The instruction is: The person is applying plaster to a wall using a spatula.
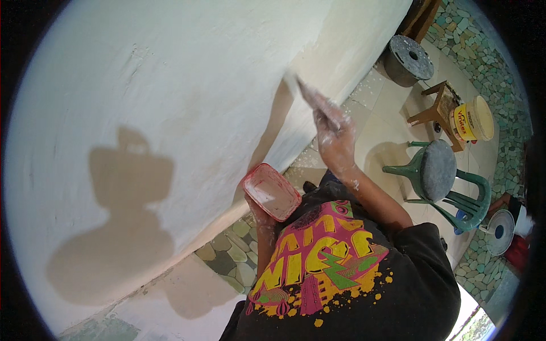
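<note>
My right hand (336, 145), smeared with white paint, is closed around a paint-spattered paintbrush (319, 103). The brush points up and left, and its blurred tip is at or close to the pale wall (187, 68); I cannot tell whether it touches. Down near my chest, my left hand (259, 212) grips a small rectangular plastic tub (284, 181) with a red rim. White paint coats the tub's inside. Most of the left fingers are hidden beneath and behind the tub. Whiter and creamier patches show on the wall around the brush.
To the right stand a green plastic chair (430, 170) with a grey seat, a small wooden stool (435, 111), a yellow-and-white bucket (473, 119) and a dark round pot (408, 59). A fan (501, 232) and part of another person are at the far right. Paint drops spot the floor tiles.
</note>
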Demonstrator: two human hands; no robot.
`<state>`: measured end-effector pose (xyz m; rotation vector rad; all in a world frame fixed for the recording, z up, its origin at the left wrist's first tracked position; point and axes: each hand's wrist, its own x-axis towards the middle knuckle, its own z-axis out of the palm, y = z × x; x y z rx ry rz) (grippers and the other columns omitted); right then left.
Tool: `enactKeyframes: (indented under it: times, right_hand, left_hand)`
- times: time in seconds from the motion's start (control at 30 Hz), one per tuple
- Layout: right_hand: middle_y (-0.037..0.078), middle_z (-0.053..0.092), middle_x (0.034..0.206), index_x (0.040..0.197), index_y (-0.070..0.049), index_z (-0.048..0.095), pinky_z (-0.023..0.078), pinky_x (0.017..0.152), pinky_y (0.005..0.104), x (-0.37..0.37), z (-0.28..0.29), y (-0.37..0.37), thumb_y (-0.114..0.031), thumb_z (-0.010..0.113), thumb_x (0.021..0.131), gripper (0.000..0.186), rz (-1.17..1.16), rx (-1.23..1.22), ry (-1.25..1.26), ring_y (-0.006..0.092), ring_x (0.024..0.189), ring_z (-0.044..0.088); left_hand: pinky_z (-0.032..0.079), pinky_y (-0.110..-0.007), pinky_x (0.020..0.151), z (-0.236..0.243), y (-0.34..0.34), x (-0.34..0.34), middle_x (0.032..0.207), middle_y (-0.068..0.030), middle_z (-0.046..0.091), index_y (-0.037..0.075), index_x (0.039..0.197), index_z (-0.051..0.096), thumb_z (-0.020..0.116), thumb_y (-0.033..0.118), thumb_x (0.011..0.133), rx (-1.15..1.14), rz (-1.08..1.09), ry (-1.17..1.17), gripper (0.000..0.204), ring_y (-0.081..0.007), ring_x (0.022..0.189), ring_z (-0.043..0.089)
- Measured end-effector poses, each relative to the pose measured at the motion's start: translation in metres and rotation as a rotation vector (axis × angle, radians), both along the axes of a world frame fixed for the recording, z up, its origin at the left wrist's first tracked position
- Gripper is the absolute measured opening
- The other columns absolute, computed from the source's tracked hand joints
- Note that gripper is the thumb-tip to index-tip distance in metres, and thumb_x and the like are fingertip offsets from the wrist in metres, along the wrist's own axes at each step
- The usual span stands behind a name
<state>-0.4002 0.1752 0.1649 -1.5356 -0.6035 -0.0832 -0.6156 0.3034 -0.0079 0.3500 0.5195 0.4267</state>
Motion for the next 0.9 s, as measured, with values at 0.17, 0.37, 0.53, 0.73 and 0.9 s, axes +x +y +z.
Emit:
enactKeyframes:
  times: [0.17,0.37,0.53,0.73,0.9]
  right_hand:
    - [0.018,0.067,0.131,0.13,-0.002,0.065,0.044,0.108,0.0374,-0.01,0.006,0.018,0.02,0.05,0.076,0.06,-0.054,-0.106,-0.268,0.0299,0.122,0.062]
    - [0.013,0.067,0.132,0.128,-0.007,0.068,0.045,0.105,0.0398,0.016,0.009,-0.012,0.018,0.055,0.079,0.057,0.02,-0.092,-0.316,0.0319,0.125,0.061]
    - [0.003,0.062,0.14,0.13,-0.018,0.068,0.043,0.108,0.0433,0.076,0.019,-0.022,0.003,0.064,0.077,0.057,-0.267,-0.347,-0.881,0.0275,0.132,0.056]
    - [0.002,0.059,0.144,0.132,-0.02,0.066,0.039,0.113,0.045,0.102,-0.029,-0.009,-0.002,0.068,0.079,0.056,-0.201,-0.365,-0.973,0.0241,0.137,0.051]
    - [0.004,0.061,0.142,0.134,-0.018,0.065,0.04,0.11,0.0445,0.079,-0.037,-0.042,0.002,0.065,0.079,0.058,-0.014,-0.554,-0.734,0.0257,0.136,0.053]
  left_hand:
    - [0.051,-0.048,0.102,-0.008,-0.007,0.003,0.133,-0.0068,0.062,0.014,0.141,0.051,0.048,0.061,0.098,-0.03,0.039,-0.012,0.063,-0.0283,0.12,0.06]
    - [0.051,-0.049,0.101,0.005,-0.014,0.01,0.134,-0.0062,0.061,0.015,0.142,0.051,0.049,0.063,0.097,-0.017,0.021,0.034,0.066,-0.029,0.12,0.06]
    - [0.051,-0.049,0.102,0.002,-0.012,0.018,0.138,-0.0072,0.06,0.015,0.146,0.049,0.05,0.066,0.095,-0.022,-0.053,0.009,0.072,-0.0299,0.123,0.059]
    - [0.051,-0.05,0.102,-0.001,-0.021,0.028,0.14,-0.0086,0.059,0.013,0.147,0.047,0.049,0.069,0.094,-0.042,-0.005,0.01,0.077,-0.0307,0.123,0.06]
    - [0.05,-0.049,0.103,-0.009,-0.029,0.024,0.14,-0.0088,0.059,0.014,0.147,0.048,0.048,0.069,0.095,0.059,0.019,0.057,0.076,-0.0311,0.123,0.06]
